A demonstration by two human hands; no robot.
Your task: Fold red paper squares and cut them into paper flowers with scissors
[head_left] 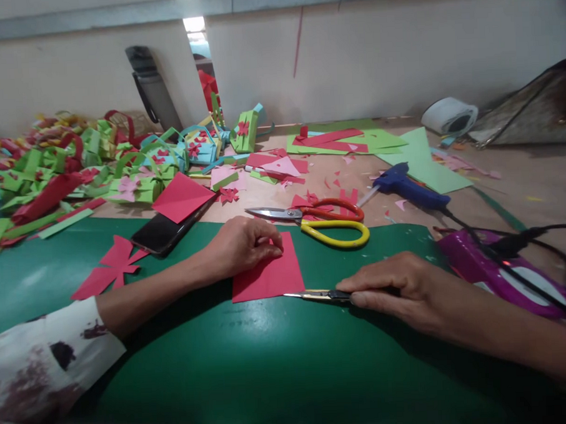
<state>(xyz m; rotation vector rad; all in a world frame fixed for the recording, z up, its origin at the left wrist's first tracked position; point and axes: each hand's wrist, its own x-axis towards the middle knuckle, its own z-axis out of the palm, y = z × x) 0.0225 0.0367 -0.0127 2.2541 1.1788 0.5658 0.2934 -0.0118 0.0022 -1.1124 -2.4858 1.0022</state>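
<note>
A folded-looking piece of red paper (273, 278) lies on the green mat (215, 371) in front of me. My left hand (242, 245) rests on its upper left part, fingers curled and closed against the paper. My right hand (394, 285) grips the dark handle of a utility knife (320, 295). The knife's blade points left, its tip at the paper's lower right edge. Just behind the paper lie scissors (330, 222) with one red and one yellow handle loop. A red paper flower cutout (114, 266) lies left of my left forearm.
A phone (164, 233) carries a red paper square (183, 197). Small paper baskets (136, 187) crowd the back left, near a grey bottle (153, 86). At right are a blue glue gun (411, 186), a purple power strip (511, 271), cables and a white roll (449, 117). Paper scraps litter the table.
</note>
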